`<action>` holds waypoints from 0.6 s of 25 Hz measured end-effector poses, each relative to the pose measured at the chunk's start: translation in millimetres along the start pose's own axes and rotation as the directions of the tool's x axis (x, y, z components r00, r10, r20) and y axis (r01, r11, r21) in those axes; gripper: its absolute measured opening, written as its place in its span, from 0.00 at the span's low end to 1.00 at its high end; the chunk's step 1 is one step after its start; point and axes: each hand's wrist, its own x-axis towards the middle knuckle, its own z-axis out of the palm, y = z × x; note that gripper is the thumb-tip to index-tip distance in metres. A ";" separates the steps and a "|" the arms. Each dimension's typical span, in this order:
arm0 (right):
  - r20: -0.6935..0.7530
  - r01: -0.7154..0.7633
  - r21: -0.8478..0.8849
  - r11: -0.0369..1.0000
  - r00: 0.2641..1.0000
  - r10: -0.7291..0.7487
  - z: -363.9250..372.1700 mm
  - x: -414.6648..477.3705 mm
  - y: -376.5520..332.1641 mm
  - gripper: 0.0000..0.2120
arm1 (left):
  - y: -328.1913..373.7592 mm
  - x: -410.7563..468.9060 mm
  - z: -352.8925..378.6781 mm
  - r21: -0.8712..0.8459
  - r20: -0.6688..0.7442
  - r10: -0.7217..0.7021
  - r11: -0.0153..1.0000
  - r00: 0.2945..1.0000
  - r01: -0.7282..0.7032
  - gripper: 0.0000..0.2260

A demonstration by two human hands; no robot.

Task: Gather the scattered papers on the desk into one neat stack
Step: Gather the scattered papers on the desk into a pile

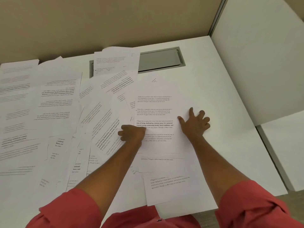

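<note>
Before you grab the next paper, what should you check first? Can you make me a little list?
1. Right hand flat on the top sheet, holding it down: ok.
2. Left hand gripping that sheet's left edge: cannot tell; its fingers curl there, but the hold is hidden.
3. All papers in one stack: not ok; scattered sheets cover the desk's left side.
4. Sheets squared up: not ok; they lie at many angles.
5. Grey hatch uncovered: not ok; a far sheet lies over its left part.
6. Front sheet safely on the desk: cannot tell; it reaches near the front edge.
</note>
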 end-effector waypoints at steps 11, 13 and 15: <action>0.117 0.493 -0.112 0.863 0.869 -0.481 -9.0 41.5 -52.1 0.27 | -8.9 27.7 -11.6 -0.529 0.199 -0.202 0.802 0.959 0.278 0.19; 0.044 0.500 -0.082 0.862 0.866 -0.498 -14.9 53.4 -61.5 0.30 | -10.0 25.7 -13.7 -0.550 0.169 -0.240 0.782 0.956 0.294 0.18; 0.048 0.481 0.017 0.877 0.875 -0.481 -21.1 69.2 -70.5 0.36 | -13.0 27.1 -11.9 -0.547 0.090 -0.235 0.801 0.968 0.245 0.22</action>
